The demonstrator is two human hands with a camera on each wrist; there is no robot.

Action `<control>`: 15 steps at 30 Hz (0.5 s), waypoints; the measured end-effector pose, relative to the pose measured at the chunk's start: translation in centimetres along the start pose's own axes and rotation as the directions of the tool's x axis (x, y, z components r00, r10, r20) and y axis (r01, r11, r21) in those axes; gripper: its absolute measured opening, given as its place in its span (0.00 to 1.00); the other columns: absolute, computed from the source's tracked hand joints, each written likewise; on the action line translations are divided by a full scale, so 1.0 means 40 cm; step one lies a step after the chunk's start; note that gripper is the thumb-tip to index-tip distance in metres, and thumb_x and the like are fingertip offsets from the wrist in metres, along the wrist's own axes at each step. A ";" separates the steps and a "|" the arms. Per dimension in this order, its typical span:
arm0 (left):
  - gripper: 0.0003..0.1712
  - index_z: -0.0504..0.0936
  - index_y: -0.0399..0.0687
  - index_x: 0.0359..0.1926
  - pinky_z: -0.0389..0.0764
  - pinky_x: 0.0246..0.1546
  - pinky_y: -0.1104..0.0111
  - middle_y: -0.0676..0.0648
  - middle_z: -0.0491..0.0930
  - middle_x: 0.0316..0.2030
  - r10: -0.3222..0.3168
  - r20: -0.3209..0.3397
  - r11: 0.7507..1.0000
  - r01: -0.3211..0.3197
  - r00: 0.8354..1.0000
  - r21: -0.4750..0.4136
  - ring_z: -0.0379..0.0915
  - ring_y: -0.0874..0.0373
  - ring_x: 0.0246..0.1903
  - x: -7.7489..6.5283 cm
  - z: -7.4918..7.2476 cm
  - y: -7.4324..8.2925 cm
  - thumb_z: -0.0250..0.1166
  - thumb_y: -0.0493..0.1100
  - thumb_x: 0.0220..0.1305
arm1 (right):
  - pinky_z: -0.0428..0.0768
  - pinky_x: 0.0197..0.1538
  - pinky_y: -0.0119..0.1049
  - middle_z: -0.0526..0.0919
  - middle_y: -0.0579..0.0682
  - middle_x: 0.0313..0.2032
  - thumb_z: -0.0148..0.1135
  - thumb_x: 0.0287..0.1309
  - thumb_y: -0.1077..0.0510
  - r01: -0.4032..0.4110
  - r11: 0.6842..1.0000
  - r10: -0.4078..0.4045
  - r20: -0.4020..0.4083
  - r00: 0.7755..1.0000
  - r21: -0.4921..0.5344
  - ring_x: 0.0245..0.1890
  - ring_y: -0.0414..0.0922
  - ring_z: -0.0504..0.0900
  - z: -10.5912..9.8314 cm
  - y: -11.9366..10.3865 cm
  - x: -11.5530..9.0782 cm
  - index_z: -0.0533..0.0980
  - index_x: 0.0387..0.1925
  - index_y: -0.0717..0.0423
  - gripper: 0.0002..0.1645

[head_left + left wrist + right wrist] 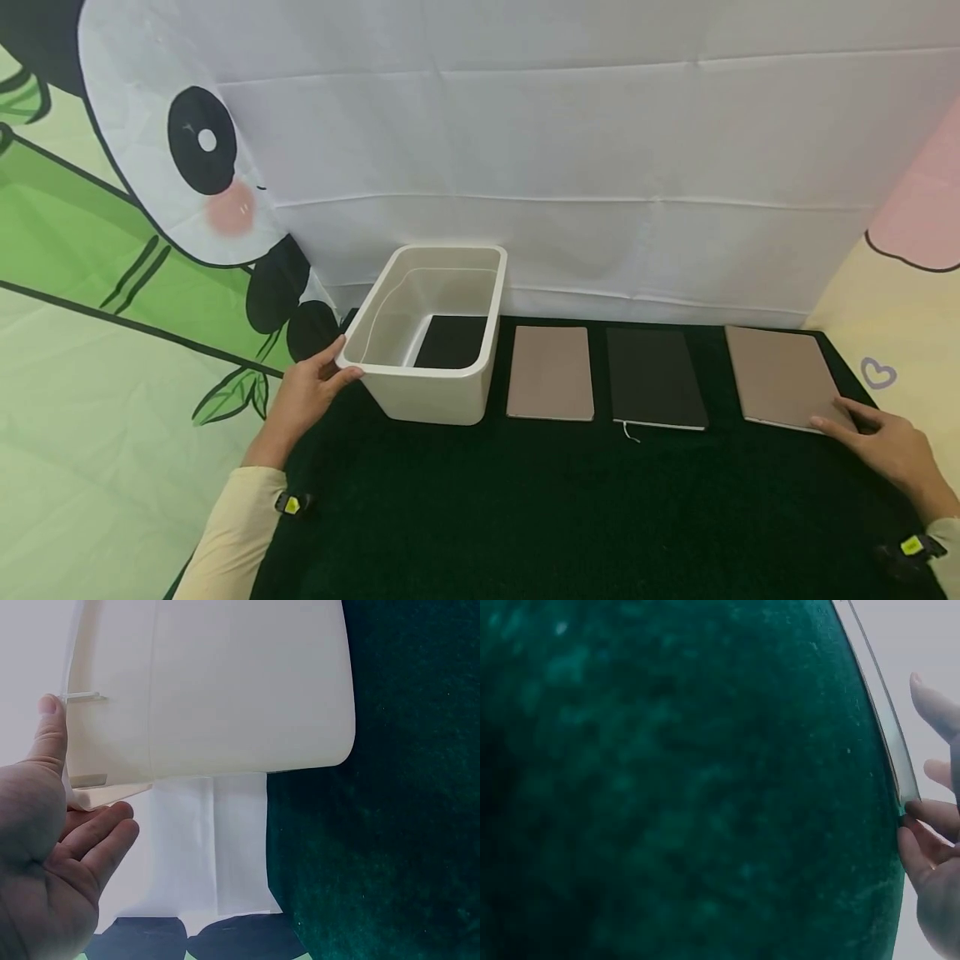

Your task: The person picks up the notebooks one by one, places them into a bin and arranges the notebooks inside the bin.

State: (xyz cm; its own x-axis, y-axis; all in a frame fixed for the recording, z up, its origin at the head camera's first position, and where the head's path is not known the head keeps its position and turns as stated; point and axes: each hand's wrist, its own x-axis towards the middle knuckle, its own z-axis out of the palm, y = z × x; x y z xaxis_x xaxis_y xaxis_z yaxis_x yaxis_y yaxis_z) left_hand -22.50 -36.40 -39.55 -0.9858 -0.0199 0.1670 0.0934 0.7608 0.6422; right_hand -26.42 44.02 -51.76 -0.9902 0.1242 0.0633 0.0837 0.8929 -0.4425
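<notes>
At the near left corner of a white plastic bin (427,396), my left hand (303,396) grips the rim. Its thumb lies over the front, and the other fingers curl under the side lip, as the left wrist view shows. Inside the bin is a flat black rectangle (452,342), perhaps a notebook. Far right, a pinkish-beige notebook (783,375) lies flat on the cloth. My right hand (888,442) holds its near right corner, with the thumb by the front edge. In the right wrist view the fingertips (915,810) meet at the notebook corner.
Between the bin and the right notebook lie another pinkish-beige notebook (551,372) and a black notebook (654,377) with a white ribbon (631,432). Dark green cloth (555,508) covers the table. A white fabric backdrop (570,158) hangs behind, with a printed panda at left.
</notes>
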 end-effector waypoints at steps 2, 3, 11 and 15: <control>0.47 0.56 0.51 0.80 0.73 0.59 0.37 0.33 0.65 0.72 0.000 -0.003 1.000 0.000 1.000 -0.003 0.71 0.33 0.65 0.001 0.001 0.000 0.64 0.62 0.69 | 0.72 0.48 0.73 0.61 0.88 0.60 0.61 0.66 0.32 0.007 1.000 -0.007 0.008 1.000 0.003 0.51 0.82 0.67 0.005 0.001 0.001 0.61 0.70 0.75 0.55; 0.47 0.56 0.51 0.80 0.73 0.59 0.38 0.33 0.65 0.72 0.000 -0.004 1.000 0.000 1.000 -0.004 0.72 0.33 0.64 0.002 0.002 -0.001 0.64 0.62 0.69 | 0.72 0.47 0.73 0.62 0.88 0.60 0.61 0.66 0.32 0.009 1.000 -0.009 0.012 1.000 0.003 0.51 0.82 0.68 0.007 0.001 0.002 0.60 0.70 0.75 0.55; 0.48 0.56 0.51 0.80 0.73 0.59 0.38 0.33 0.66 0.72 0.007 -0.011 1.000 -0.007 1.000 -0.015 0.73 0.33 0.64 0.003 0.003 -0.006 0.64 0.62 0.68 | 0.75 0.41 0.65 0.64 0.87 0.59 0.61 0.67 0.33 0.003 1.000 -0.003 -0.019 1.000 0.013 0.47 0.77 0.72 0.019 -0.010 -0.001 0.61 0.69 0.76 0.54; 0.48 0.56 0.51 0.80 0.74 0.59 0.38 0.33 0.66 0.72 0.010 -0.009 1.000 -0.010 1.000 -0.013 0.73 0.33 0.64 0.004 0.002 -0.008 0.64 0.63 0.68 | 0.73 0.47 0.70 0.63 0.86 0.60 0.61 0.67 0.33 -0.028 0.999 0.029 -0.025 0.999 0.033 0.52 0.80 0.69 0.021 -0.017 -0.002 0.62 0.69 0.76 0.54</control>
State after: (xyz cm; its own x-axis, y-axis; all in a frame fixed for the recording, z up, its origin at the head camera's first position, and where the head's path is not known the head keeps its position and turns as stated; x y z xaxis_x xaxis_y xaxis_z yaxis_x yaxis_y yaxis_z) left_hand -22.68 -36.59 -39.77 -0.9835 -0.0187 0.1799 0.1048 0.7522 0.6506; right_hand -26.50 43.04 -52.19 -0.9843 0.1609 0.0732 0.1078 0.8743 -0.4733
